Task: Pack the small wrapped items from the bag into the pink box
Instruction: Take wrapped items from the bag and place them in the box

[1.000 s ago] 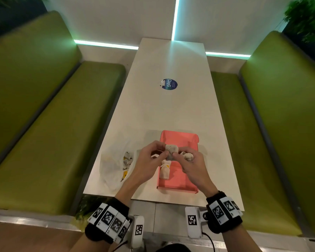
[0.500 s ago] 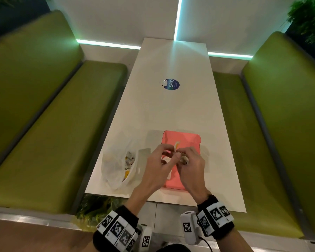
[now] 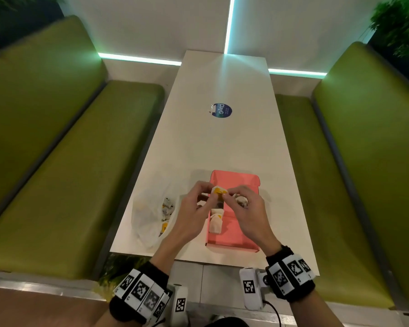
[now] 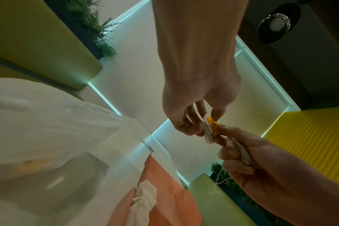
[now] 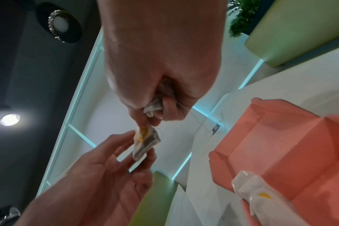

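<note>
The open pink box (image 3: 242, 234) lies on the white table near its front edge, with wrapped items (image 3: 215, 223) along its left side. Above the box's far half, my left hand (image 3: 207, 192) and right hand (image 3: 232, 194) both pinch one small wrapped item with a yellow patch (image 3: 219, 191). The left wrist view shows that item (image 4: 209, 130) between the fingertips of both hands. My right hand (image 5: 145, 122) also holds a second, crumpled wrapped item (image 5: 155, 105) in its curled fingers. The clear plastic bag (image 3: 149, 215) lies left of the box with several items inside.
A round blue sticker (image 3: 221, 110) sits mid-table, far beyond the box. Green benches (image 3: 69, 161) run along both sides of the table. The table's front edge (image 3: 198, 257) is just behind the box. Thin strings (image 5: 201, 123) trail from the held items.
Both hands have stayed together over the box. The pale item they held a second ago has given way to one showing a yellow patch, pinched between the fingertips.
</note>
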